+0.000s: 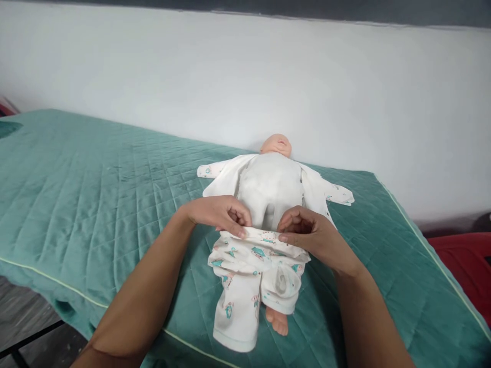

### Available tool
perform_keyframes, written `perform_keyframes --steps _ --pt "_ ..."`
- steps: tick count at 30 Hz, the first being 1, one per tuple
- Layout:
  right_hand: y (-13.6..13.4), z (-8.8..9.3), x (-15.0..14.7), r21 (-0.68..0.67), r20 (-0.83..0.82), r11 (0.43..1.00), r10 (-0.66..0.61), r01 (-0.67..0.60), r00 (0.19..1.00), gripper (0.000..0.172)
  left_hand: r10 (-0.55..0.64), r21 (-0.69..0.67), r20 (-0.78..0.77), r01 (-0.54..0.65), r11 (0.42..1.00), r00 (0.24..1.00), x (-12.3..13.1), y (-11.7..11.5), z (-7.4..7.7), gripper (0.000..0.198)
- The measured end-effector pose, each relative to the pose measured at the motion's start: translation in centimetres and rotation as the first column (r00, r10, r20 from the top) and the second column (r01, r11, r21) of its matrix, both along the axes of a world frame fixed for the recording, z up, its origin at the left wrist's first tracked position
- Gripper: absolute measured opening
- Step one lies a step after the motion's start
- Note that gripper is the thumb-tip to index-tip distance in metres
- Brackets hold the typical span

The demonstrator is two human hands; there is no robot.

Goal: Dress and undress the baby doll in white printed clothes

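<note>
A baby doll (270,186) lies on its back on a green quilted table cover (95,194), head toward the wall. An open white printed top is spread under its arms. White printed trousers (253,266) cover its legs, and one bare foot (278,321) sticks out of the right leg. My left hand (220,214) pinches the left side of the trousers' waistband at the doll's hip. On the right side of the same waistband, my right hand (307,232) has its fingers curled around the fabric.
A white wall (345,92) runs close behind the table. A red object (464,266) sits beyond the table's right edge. The table's near edge with a pale piping line runs across the lower left, with dark floor below it.
</note>
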State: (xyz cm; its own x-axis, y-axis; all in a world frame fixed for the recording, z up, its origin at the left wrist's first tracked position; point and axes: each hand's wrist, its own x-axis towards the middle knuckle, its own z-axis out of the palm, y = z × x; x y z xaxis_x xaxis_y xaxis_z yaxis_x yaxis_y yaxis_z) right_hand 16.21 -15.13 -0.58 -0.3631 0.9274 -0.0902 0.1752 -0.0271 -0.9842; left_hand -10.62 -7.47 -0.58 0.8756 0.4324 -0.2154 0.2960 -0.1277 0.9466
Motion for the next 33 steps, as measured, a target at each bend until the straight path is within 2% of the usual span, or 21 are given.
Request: perform_keyframes --steps 4,8,13,17,20,22,24,28,30,33 --pt "0.1 0.0 0.3 -0.004 0.042 1.000 -0.014 0.014 0.999 0.025 -0.043 0.008 0.003 0.043 0.999 0.999 -0.3 0.1 -0.1 0.026" --pt "0.1 0.0 0.6 0.006 0.052 0.999 -0.050 0.050 0.997 0.029 0.020 -0.093 0.117 -0.009 0.996 0.993 -0.6 0.2 -0.5 0.024" --pt "0.3 -0.4 0.6 0.008 0.106 0.990 -0.138 0.138 0.985 0.036 0.245 -0.031 0.198 -0.244 0.969 0.949 -0.8 0.8 -1.5 0.026" --pt "0.5 -0.9 0.5 -0.032 0.048 0.975 -0.218 0.220 0.975 0.038 0.409 -0.008 0.240 -0.419 0.908 0.881 -0.5 1.1 -2.2 0.030" --pt "0.8 -1.2 0.7 -0.016 0.020 0.943 -0.333 0.334 0.943 0.034 0.510 -0.003 0.264 -0.528 0.849 0.819 -0.2 1.1 -2.4 0.034" --pt "1.0 -1.3 0.8 -0.018 -0.030 0.913 -0.409 0.408 0.912 0.029 0.547 -0.009 0.291 -0.569 0.822 0.785 0.0 1.1 -2.5 0.036" --pt "1.2 -1.3 0.9 -0.072 -0.156 0.880 -0.474 0.469 0.867 0.025 0.575 -0.047 0.327 -0.594 0.803 0.750 0.1 1.1 -2.7 0.037" --pt "1.4 -1.2 0.9 -0.200 -0.423 0.822 -0.563 0.533 0.710 0.025 0.626 -0.116 0.342 -0.630 0.768 0.701 0.2 1.2 -2.9 0.039" --pt "1.4 -1.2 0.9 -0.226 -0.473 0.813 -0.573 0.536 0.669 0.028 0.640 -0.120 0.306 -0.638 0.761 0.705 0.2 1.2 -2.8 0.038" --pt "1.4 -1.3 1.1 -0.241 -0.503 0.821 -0.561 0.517 0.657 0.028 0.657 -0.131 0.244 -0.647 0.751 0.713 0.4 1.1 -2.5 0.036"
